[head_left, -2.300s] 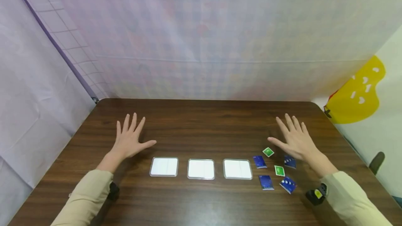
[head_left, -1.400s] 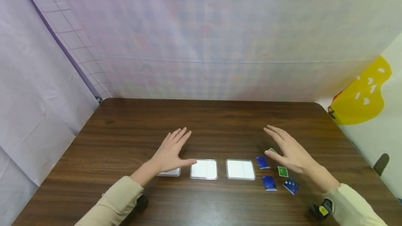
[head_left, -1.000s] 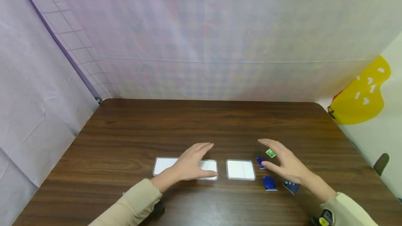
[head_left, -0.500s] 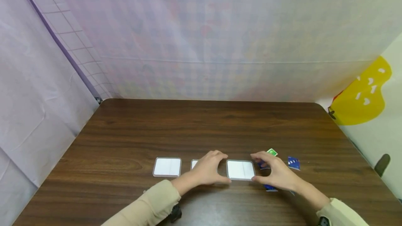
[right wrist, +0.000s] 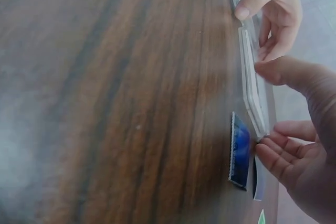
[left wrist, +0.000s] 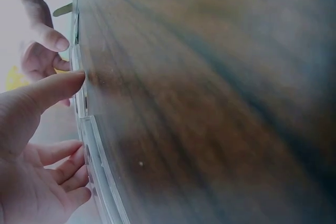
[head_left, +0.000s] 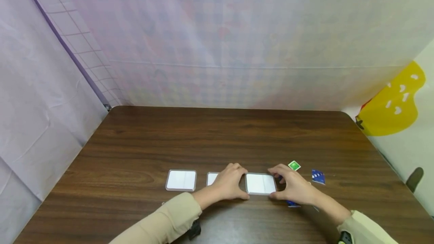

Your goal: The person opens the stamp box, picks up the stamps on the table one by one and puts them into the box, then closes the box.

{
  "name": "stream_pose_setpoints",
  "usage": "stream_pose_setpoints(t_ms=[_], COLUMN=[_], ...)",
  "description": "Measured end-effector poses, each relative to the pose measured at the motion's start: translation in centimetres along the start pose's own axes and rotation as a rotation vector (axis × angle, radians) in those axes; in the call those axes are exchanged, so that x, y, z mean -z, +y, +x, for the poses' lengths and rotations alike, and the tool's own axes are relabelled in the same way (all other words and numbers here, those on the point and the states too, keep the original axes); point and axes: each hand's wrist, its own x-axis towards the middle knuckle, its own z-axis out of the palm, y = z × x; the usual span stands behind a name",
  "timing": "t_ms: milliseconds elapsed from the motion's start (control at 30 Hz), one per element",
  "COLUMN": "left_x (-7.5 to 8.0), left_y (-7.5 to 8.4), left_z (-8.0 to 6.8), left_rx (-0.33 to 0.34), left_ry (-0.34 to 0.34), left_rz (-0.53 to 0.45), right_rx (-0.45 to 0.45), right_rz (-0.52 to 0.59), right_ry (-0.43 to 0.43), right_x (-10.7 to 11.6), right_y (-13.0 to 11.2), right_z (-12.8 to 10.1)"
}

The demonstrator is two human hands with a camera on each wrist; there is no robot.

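Three flat, clear-rimmed cases with white insides lie in a row on the table. My left hand [head_left: 228, 183] holds the rightmost case [head_left: 260, 183] at its left end, thumb at the near corner and fingertips at the far one. From the other end my right hand [head_left: 295, 185] grips the same case, its thumb along the near edge and fingers at the far corner. In the right wrist view the case [right wrist: 251, 80] lies low, right at the tabletop. The middle case [head_left: 211, 178] is mostly hidden behind my left hand; the left case [head_left: 181, 180] shows whole.
Under and beside my right hand lie blue packets, one [head_left: 318, 176] to the right and another [head_left: 293, 203] partly covered. A small green card [head_left: 294, 165] sits just beyond that hand. The brown table [head_left: 217, 134] ends at a patterned cloth [head_left: 217, 48] behind.
Both hands came in from wide apart, spread open, to either end of the rightmost case. Over the last half second their fingers closed onto its corners. The cases lie in the same row.
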Motion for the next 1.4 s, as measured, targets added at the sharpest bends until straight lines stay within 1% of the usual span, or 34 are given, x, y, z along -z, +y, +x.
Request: stream_pose_setpoints(t_ms=[167,267,400,600,900,1400], left_x=[-0.1,-0.1,-0.1,-0.1,-0.1,-0.3], left_y=[0.1,0.1,0.2,0.1,0.2,0.3], left_z=[0.3,0.4,0.4,0.4,0.4,0.5], left_rx=[0.021,0.030,0.037,0.049,0.050,0.061], left_ry=[0.000,-0.006,-0.006,0.000,0.005,0.016], left_rz=[0.021,0.021,0.018,0.006,-0.001,0.023], right_rx=[-0.020,-0.010,-0.002,-0.022,-0.002,0.024], right_rz=[-0.043,-0.060,-0.061,-0.062,-0.078,-0.162], right_ry=[-0.045,-0.071,-0.103,-0.145,-0.148,-0.150], right_x=[0.2,0.4,0.7,0.8,0.8,0.9], right_y=[-0.3,-0.5,-0.6,-0.6,-0.7,-1.1], right_z=[0.5,0.7,1.0,1.3,1.5,1.9])
